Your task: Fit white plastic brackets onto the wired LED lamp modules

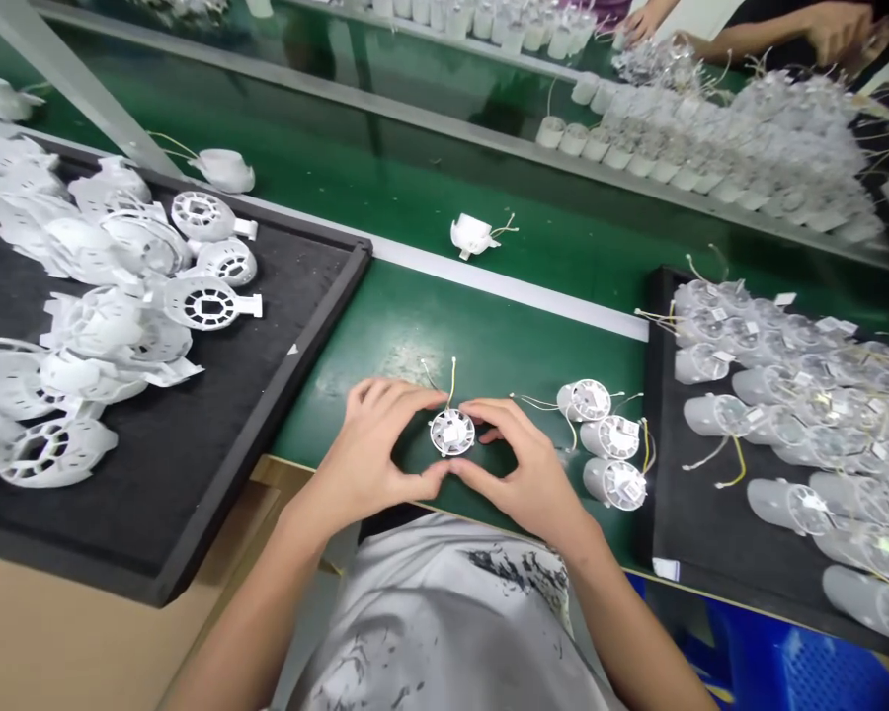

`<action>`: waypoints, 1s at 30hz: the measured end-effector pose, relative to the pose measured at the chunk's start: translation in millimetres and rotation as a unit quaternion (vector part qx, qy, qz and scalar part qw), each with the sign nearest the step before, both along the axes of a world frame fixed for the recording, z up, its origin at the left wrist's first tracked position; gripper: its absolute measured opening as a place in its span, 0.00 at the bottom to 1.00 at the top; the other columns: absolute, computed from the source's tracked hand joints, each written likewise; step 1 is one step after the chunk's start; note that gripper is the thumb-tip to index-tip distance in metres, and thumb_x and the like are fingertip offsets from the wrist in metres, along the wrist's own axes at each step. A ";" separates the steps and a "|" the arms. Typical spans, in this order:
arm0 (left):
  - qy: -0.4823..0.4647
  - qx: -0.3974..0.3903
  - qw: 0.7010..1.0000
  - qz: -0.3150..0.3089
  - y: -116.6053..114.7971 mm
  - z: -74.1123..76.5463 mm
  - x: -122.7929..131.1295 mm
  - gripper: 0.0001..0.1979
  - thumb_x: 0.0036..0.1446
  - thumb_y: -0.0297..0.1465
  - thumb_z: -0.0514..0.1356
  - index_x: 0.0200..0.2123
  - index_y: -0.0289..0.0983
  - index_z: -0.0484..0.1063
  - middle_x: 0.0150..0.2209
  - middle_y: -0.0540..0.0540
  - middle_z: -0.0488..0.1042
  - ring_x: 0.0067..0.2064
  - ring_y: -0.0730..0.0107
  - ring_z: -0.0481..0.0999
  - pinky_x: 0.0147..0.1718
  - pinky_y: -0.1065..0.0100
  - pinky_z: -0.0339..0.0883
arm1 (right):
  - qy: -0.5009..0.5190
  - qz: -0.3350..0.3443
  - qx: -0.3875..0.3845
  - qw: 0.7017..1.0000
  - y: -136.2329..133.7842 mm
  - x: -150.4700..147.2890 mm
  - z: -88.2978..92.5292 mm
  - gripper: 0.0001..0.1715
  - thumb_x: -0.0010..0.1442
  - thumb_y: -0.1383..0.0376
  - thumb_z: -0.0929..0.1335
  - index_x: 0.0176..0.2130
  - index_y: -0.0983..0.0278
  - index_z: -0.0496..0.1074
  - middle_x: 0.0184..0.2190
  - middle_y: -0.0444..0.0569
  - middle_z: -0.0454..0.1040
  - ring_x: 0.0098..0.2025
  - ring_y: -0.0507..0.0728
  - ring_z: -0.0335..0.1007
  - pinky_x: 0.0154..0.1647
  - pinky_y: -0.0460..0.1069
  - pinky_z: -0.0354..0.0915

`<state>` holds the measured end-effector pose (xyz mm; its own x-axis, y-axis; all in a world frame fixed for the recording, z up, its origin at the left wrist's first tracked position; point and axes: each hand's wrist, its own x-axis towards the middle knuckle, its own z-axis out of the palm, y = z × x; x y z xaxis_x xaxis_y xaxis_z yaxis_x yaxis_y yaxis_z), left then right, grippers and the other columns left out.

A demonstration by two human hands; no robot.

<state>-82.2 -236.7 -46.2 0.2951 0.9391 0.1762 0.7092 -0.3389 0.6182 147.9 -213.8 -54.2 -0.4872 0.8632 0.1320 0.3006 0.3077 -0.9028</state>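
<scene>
1. Fingers of the person's left hand [374, 449] and right hand [523, 464] curve into a narrow ring, thumbs meeting below a small round white part [451, 432] with yellow wires. From this view, I cannot tell whether they grip it or only surround it.
2. That part sits between the hands, over the green bench mat [385, 336], close to the near edge.
3. Done so far, as I read it: three wired white cups [613, 437] lie on their sides just right of the hands. The black right tray [711, 553] holds many more, and further rows of cups [711, 148] are packed along the far bench.
4. Left to go, as I judge it: the black left tray [296, 375] is heaped with white housings [211, 301] showing no wires that I can make out. One loose housing [472, 235] lies on the mat, well beyond the hands.
5. A co-worker's hand [845, 35] is at top right, beyond the far rows.
</scene>
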 end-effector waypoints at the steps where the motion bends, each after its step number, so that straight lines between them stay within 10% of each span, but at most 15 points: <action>1: 0.011 0.001 1.000 -0.002 -0.4 -0.8 3.3 0.35 0.54 0.41 0.72 0.62 0.44 0.66 0.57 0.44 0.76 0.60 0.51 0.72 0.65 0.48 0.52 | 0.005 0.000 -0.007 1.000 0.1 0.6 1.8 0.28 0.65 0.66 0.75 0.62 0.55 0.71 0.58 0.50 0.74 0.56 0.58 0.73 0.52 0.53 0.77; 10: 0.009 0.009 0.999 0.039 -11.6 -18.2 19.0 0.24 0.65 0.43 0.68 0.59 0.44 0.69 0.56 0.44 0.78 0.59 0.56 0.76 0.65 0.50 0.52 | -0.013 -0.034 -0.001 0.999 8.7 0.6 7.5 0.15 0.75 0.65 0.66 0.57 0.56 0.76 0.51 0.49 0.77 0.49 0.54 0.76 0.47 0.50 0.77; 26: 0.055 -0.029 0.998 0.024 -20.3 -0.9 15.0 0.29 0.67 0.48 0.65 0.66 0.45 0.67 0.62 0.42 0.74 0.64 0.54 0.70 0.65 0.51 0.56 | -0.030 -0.060 0.043 0.997 -3.3 -14.7 -13.0 0.08 0.71 0.62 0.71 0.46 0.56 0.83 0.48 0.49 0.74 0.47 0.56 0.76 0.50 0.52 0.73; 30: 0.143 0.050 0.969 0.193 -48.8 23.5 -43.0 0.24 0.70 0.44 0.62 0.64 0.44 0.69 0.61 0.39 0.73 0.63 0.51 0.70 0.65 0.48 0.59 | -0.040 -0.091 0.068 0.993 -8.3 -19.1 -16.0 0.09 0.72 0.59 0.69 0.45 0.54 0.83 0.46 0.48 0.75 0.47 0.57 0.76 0.45 0.51 0.72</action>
<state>-125.2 -285.5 -22.7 -0.0238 0.9719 0.2340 0.9328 -0.0626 0.3549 128.9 -222.1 -70.2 -0.3391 0.9144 0.2210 0.4321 0.3600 -0.8268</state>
